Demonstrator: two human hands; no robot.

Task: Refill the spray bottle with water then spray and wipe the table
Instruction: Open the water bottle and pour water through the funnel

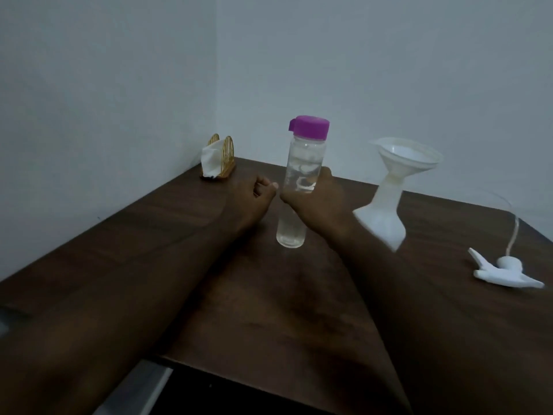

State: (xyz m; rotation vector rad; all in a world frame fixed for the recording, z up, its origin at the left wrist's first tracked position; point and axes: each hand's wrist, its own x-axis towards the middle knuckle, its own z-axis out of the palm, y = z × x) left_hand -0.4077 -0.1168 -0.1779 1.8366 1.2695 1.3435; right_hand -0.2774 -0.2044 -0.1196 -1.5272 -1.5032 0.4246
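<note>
Our right hand (pixel 317 199) is wrapped around the clear plastic water bottle with a purple lid (pixel 303 163), near the middle of the dark wooden table (pixel 269 310). Our left hand (pixel 251 193), just beside it, is curled and holds nothing. The white spray bottle (pixel 383 217), to the right, carries a translucent funnel (pixel 404 157).

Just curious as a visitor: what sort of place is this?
Probably a home room: a dark wooden table against plain white walls, a gold napkin holder and a purple-capped water bottle.
</note>
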